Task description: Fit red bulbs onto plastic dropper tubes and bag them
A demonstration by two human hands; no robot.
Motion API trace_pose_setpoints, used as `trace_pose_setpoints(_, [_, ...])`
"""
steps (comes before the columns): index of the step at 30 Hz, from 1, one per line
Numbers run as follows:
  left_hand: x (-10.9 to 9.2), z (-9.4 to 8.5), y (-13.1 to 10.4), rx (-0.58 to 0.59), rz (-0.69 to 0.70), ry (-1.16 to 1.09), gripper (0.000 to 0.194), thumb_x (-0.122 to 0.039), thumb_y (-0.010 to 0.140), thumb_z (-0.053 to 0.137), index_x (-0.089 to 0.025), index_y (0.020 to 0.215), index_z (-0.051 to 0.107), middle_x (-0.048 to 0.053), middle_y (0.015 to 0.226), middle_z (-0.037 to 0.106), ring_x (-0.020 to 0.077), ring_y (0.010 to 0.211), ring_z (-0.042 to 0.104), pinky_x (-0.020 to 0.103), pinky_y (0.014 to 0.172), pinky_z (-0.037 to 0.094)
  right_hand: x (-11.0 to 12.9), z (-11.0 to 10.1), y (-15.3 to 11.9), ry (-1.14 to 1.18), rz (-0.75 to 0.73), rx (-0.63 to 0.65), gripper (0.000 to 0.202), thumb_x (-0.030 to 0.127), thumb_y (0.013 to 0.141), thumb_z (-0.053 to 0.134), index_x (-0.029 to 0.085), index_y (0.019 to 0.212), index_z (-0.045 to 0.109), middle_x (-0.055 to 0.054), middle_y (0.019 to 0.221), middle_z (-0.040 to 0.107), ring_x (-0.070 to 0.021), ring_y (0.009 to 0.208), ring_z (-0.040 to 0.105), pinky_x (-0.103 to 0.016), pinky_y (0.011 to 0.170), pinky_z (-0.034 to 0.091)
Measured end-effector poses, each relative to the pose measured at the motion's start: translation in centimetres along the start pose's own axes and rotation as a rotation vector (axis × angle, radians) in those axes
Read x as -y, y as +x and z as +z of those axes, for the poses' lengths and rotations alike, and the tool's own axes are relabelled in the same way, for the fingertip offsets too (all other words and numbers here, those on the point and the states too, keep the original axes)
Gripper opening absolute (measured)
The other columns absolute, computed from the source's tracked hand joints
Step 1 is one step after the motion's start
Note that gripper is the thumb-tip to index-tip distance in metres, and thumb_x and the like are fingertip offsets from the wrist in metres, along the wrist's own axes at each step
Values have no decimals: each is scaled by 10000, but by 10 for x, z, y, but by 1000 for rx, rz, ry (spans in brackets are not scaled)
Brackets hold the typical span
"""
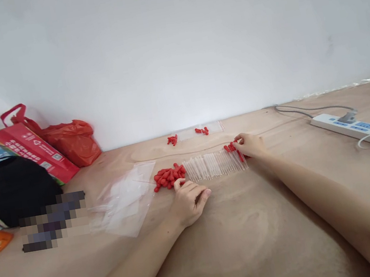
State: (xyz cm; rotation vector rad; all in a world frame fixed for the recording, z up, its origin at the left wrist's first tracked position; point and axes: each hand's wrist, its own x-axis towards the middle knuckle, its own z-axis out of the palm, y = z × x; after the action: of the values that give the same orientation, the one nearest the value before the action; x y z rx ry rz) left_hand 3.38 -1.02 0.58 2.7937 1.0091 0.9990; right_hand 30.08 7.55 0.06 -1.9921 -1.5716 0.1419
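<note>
A pile of small red rubber pieces [168,177] lies on the wooden table [244,237]. Just right of it is a row of thin clear tubes [211,166], side by side. My left hand [190,200] rests in front of the pile, fingers curled and at the pile's near edge; whether it pinches a piece is hidden. At the row's right end, my right hand [249,145] has its fingertips closed on a red piece. A few more red pieces [228,148] sit on the tubes beside those fingertips.
Clear plastic bags [127,200] lie left of the pile. Near the wall is another clear bag [216,127] with small red pieces [172,140]. A power strip [364,127] is at right. A red bag [74,143] and a black bag [12,188] stand at left.
</note>
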Motion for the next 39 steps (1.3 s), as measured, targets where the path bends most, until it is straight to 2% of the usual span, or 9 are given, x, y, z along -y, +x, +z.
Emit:
trace_pose_setpoints(4, [0,0,0,1,2,14,256,-265,867,412,-195,713,605,-20,625,640,120,607,530,360,805,257,-8,-4,-2,-7,9,-22,339,425,751,458,191,953,597,-53,786,669,-218,794,590,-333,718,356])
trace_pose_setpoints(8, [1,0,-1,-17,-5,13,230,-261,859,433,-193,721,604,-23,628,641,124,630,529,363,807,252,-27,-13,-9,51,-27,-56,254,312,751,454,184,896,618,-46,780,665,-166,684,577,-267,610,370])
trace_pose_setpoints(12, [2,2,-1,-25,-9,41,208,-258,848,453,-194,719,604,-24,634,642,130,645,529,362,784,255,-42,-21,-22,11,-227,-31,205,290,707,503,210,823,652,-20,767,660,-168,715,553,-268,647,372])
trace_pose_setpoints(17, [2,4,-2,-53,-14,95,167,-258,821,490,-201,717,608,-19,650,636,138,673,529,365,778,258,-43,-22,-29,-134,-437,-20,245,308,699,532,243,884,679,-36,811,645,-197,796,522,-301,701,344])
trace_pose_setpoints(25, [9,1,7,-143,-231,299,45,-218,716,564,-199,729,603,45,796,581,222,788,495,408,724,297,-39,-11,-30,-257,-555,-84,238,264,754,488,247,890,682,-59,819,626,-208,817,482,-312,673,282])
trace_pose_setpoints(28, [16,2,22,-113,-315,374,48,-238,696,575,-200,683,602,68,847,570,262,846,480,454,741,304,-38,-14,-33,-294,-575,-102,238,262,765,471,226,874,679,-65,820,631,-211,812,478,-323,677,264])
trace_pose_setpoints(33, [23,13,50,25,-475,491,122,-277,694,556,-175,678,621,142,1043,528,333,991,426,496,773,311,-37,-24,-38,-283,-522,-184,234,271,765,453,192,781,673,-75,785,632,-217,811,487,-338,701,262])
trace_pose_setpoints(36, [28,19,64,73,-531,539,191,-301,706,528,-149,672,639,175,1052,524,361,1013,414,523,809,288,-33,-29,-44,-164,-475,-261,217,278,759,467,184,748,662,-74,745,621,-214,792,498,-342,709,284])
trace_pose_setpoints(39, [33,23,73,120,-560,563,224,-324,693,530,-141,664,657,179,1045,541,379,1037,399,545,848,249,-22,-31,-57,63,-577,-230,189,265,771,476,185,783,647,-60,731,612,-188,737,508,-329,694,330])
